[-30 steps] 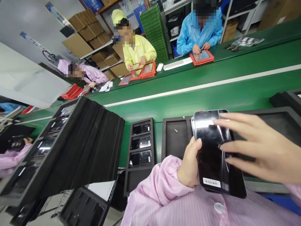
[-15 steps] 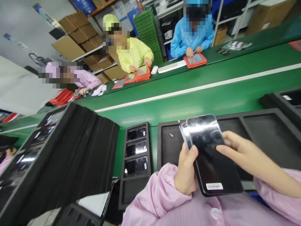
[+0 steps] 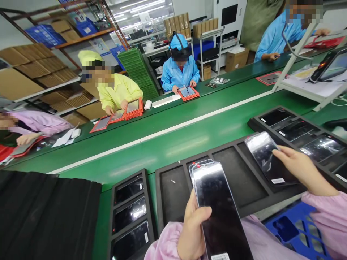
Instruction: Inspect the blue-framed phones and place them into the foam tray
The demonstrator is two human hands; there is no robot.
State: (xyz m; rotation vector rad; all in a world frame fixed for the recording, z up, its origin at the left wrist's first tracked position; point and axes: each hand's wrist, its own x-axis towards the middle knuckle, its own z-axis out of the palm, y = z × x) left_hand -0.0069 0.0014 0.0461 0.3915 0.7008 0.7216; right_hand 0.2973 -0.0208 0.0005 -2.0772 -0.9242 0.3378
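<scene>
Phones [image 3: 223, 216] sit in the curled left hand [image 3: 193, 227] at the tray's [image 3: 235, 173] near side; the right hand [image 3: 300, 168] pinches another phone [image 3: 265, 162] over its right end. Labels [image 3: 278, 181] too small to read.

The person wears a light pink top [image 3: 261, 231], a bit more purple low down between the hands. The left sleeve [image 3: 165, 243] is loose and puffy just below the left hand [image 3: 192, 224]. The right sleeve [image 3: 329, 220], behind the right hand [image 3: 296, 164], bunches up at the wrist.
</scene>
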